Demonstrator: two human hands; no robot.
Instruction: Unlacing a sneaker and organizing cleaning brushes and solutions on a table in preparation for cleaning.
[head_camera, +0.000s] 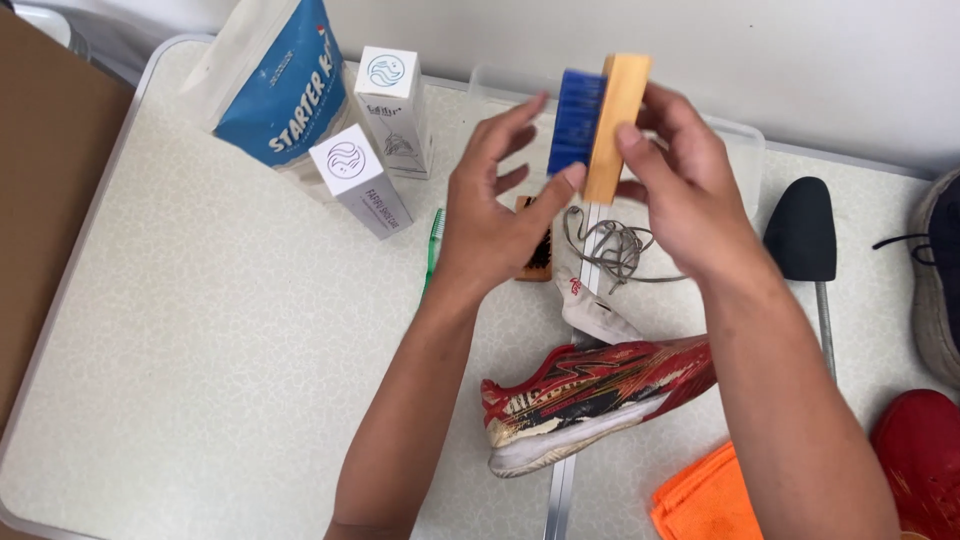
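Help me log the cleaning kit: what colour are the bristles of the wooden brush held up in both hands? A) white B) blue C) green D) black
B: the brush, gripped by the right hand with the left hand's thumb against it, has a pale wooden back and plainly blue bristles.

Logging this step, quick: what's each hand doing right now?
Left hand: open, thumb touching the brush.
Right hand: closed, holding the brush.
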